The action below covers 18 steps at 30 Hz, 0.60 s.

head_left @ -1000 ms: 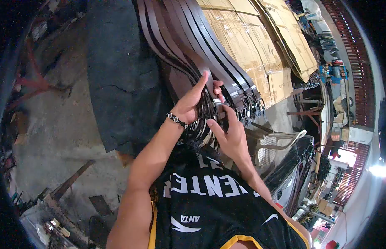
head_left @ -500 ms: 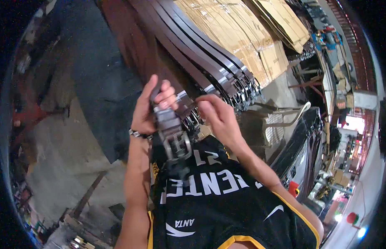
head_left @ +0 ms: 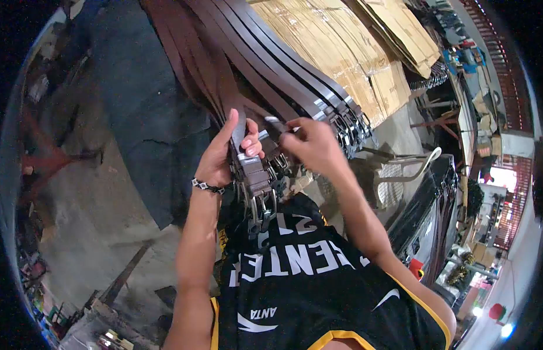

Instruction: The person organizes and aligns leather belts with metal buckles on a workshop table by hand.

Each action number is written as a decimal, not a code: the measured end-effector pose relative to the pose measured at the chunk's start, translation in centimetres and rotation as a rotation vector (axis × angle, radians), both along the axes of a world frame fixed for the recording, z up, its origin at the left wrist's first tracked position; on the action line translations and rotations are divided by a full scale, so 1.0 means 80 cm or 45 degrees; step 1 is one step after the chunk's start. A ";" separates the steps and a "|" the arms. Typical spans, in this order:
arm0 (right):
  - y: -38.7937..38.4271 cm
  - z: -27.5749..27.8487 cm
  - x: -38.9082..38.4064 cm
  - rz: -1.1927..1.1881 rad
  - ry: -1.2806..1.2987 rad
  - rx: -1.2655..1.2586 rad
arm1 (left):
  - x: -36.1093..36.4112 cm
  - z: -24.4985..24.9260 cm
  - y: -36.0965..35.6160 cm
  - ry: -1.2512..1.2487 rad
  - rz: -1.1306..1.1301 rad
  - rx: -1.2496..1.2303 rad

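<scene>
Brown belts point(head_left: 253, 169) are gathered in my left hand point(head_left: 216, 157), fingers wrapped round the straps just above the buckles. Their metal buckles point(head_left: 261, 210) hang toward my black jersey. Close by on the right, my right hand point(head_left: 312, 143) is closed, thumb and fingers pinching a dark belt end point(head_left: 275, 123) with a pale mark on it; motion smears this part. Beyond both hands, long rows of brown belts point(head_left: 265, 52) lie side by side, buckle ends point(head_left: 353, 125) toward me.
Flattened cardboard point(head_left: 336, 46) lies under and beside the belts. A dark sheet point(head_left: 143, 128) drapes at left over the concrete floor point(head_left: 90, 210). On the right stand a woven chair point(head_left: 391, 184) and a black-wrapped pile point(head_left: 423, 216) with more belts.
My left hand and its belts have shifted slightly right, and the buckles hang steadier. My right hand has moved a little right and now shows a belt end at its fingertips.
</scene>
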State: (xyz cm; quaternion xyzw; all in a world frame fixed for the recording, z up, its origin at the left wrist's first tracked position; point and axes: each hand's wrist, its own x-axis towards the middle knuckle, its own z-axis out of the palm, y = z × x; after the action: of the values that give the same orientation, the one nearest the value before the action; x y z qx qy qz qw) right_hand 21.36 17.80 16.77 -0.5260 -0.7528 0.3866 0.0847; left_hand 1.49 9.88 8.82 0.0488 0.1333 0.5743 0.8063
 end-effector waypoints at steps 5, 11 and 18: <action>0.039 0.049 0.020 -0.351 0.501 -0.303 | 0.015 0.020 0.014 0.120 0.012 -0.053; -0.011 0.091 0.018 -0.180 0.457 -0.418 | 0.024 -0.021 0.043 0.165 -0.034 -0.138; -0.060 0.056 0.019 0.205 -0.065 0.101 | 0.037 -0.014 0.048 0.108 -0.036 -0.141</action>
State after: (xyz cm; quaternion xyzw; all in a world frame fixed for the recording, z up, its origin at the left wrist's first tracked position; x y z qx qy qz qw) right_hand 22.87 13.04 21.27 -0.4696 -0.8094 0.3484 0.0550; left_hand 4.48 13.75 7.73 0.0302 0.1984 0.5520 0.8093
